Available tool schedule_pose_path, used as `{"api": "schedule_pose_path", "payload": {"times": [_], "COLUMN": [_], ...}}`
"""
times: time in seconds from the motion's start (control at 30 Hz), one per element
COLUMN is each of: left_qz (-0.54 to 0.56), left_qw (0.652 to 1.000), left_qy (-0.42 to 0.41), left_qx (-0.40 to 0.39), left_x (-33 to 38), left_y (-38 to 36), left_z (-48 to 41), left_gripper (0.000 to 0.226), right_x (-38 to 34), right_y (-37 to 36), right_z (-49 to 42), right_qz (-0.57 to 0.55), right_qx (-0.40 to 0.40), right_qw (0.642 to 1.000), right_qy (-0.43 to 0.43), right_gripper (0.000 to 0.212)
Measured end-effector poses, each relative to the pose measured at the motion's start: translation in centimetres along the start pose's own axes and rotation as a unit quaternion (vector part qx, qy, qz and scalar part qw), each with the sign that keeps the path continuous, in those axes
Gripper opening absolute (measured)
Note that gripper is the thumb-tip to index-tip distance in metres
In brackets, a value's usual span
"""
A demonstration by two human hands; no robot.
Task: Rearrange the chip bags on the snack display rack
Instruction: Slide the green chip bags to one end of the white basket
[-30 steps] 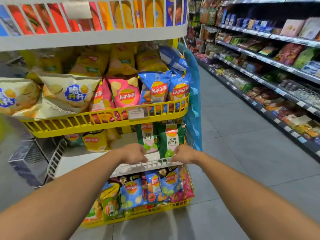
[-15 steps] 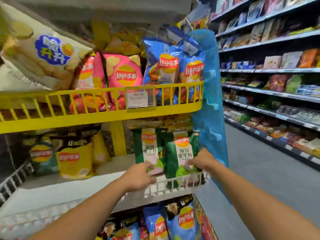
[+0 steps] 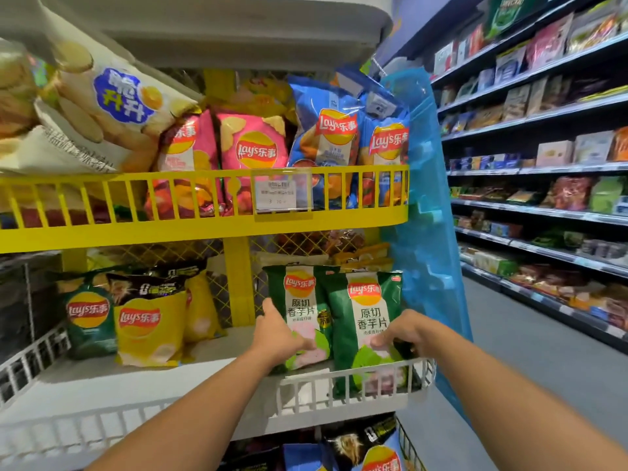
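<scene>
Both forearms reach in from the bottom edge toward the right front corner of the white shelf (image 3: pixel 190 385). The left hand (image 3: pixel 278 334) grips the left green bag (image 3: pixel 300 300) at its lower left side, thumb up and fingers laid across the front. The right hand (image 3: pixel 404 331) has its fingers curled round the lower right part of the right green bag (image 3: pixel 360 300). The two bags stand upright, touching side by side, just behind the white front rail (image 3: pixel 306 392) at that corner. Toward the shelf's left edge stand a yellow bag (image 3: pixel 149 328) and, touching it, a dark green bag (image 3: pixel 90 317). On the yellow shelf (image 3: pixel 204 226) above, pink bags (image 3: pixel 251 147) stand mid-shelf and blue bags (image 3: pixel 326 137) at its right end, with a price tag (image 3: pixel 282 190) clipped to the front rail between them; a cream bag (image 3: pixel 112 107) lies tilted toward the left end. A blue plastic sheet (image 3: pixel 424 198) hangs beside the rack's right edge. Beyond it, across the aisle, store shelves (image 3: pixel 543 168) of packaged goods run into the distance.
</scene>
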State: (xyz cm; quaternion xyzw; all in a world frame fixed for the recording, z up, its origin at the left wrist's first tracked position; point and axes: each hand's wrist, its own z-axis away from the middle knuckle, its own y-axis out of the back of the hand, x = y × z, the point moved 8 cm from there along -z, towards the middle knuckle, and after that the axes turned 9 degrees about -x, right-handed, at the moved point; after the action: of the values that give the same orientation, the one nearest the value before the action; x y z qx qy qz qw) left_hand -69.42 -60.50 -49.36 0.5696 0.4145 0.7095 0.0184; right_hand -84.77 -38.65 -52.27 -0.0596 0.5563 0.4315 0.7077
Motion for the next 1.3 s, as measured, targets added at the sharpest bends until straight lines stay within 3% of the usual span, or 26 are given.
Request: {"api": "schedule_pose_path", "payload": {"times": [0.07, 0.17, 0.27, 0.33, 0.43, 0.57, 0.67, 0.77, 0.9, 1.0, 1.13, 1.3], "left_qz": [0.015, 0.047, 0.119, 0.152, 0.177, 0.176, 0.163, 0.217, 0.251, 0.259, 0.288, 0.276], "left_qw": [0.999, 0.996, 0.987, 0.981, 0.975, 0.966, 0.969, 0.967, 0.966, 0.966, 0.957, 0.959], "left_qy": [0.041, 0.08, 0.107, 0.118, 0.125, 0.135, 0.107, 0.061, 0.04, 0.024, -0.006, -0.033], "left_qx": [0.013, -0.015, -0.026, -0.029, -0.052, -0.135, -0.154, -0.123, -0.049, -0.003, 0.029, 0.055], "left_x": [-0.1, -1.2, -2.4, -2.9, -3.5, -5.4, -5.1, -4.4, -3.9, -2.9, -1.3, -1.7], "left_y": [0.0, -0.6, -0.7, -0.8, -0.9, -1.9, -2.6, -3.1, -2.2, -1.1, 0.9, 5.2], "left_z": [-1.3, -3.3, -4.2, -4.8, -5.2, -6.5, -6.0, -5.6, -5.2, -5.1, -4.8, -4.2], "left_gripper": [0.114, 0.097, 0.088, 0.08, 0.069, 0.09, 0.068, 0.08, 0.054, 0.036, 0.039, 0.042], "right_x": [0.1, 0.1, 0.8, 1.0, 0.7, 0.4, 0.0, -0.3, -1.1, -2.1, -3.5, -5.1], "right_y": [0.2, 0.5, 1.2, 1.3, 0.8, -0.1, -0.6, -1.3, -1.8, -1.5, -1.0, -0.8], "right_z": [-1.2, -1.9, -3.6, -4.3, -4.0, -3.0, -2.4, -2.3, -2.7, -2.3, -1.6, -0.4], "right_qz": [-0.011, -0.017, -0.03, -0.032, -0.048, -0.039, -0.026, -0.056, -0.091, -0.136, -0.179, -0.189], "right_qx": [-0.01, -0.005, -0.002, -0.015, -0.055, -0.113, -0.14, -0.15, -0.122, -0.084, -0.042, 0.006], "right_qw": [1.0, 0.998, 0.997, 0.997, 0.996, 0.992, 0.989, 0.985, 0.978, 0.966, 0.946, 0.935], "right_qy": [0.023, 0.054, 0.067, 0.066, 0.053, 0.032, 0.038, 0.066, 0.14, 0.202, 0.268, 0.299], "right_gripper": [0.087, 0.07, 0.111, 0.121, 0.114, 0.092, 0.077, 0.045, 0.064, 0.052, 0.071, 0.074]}}
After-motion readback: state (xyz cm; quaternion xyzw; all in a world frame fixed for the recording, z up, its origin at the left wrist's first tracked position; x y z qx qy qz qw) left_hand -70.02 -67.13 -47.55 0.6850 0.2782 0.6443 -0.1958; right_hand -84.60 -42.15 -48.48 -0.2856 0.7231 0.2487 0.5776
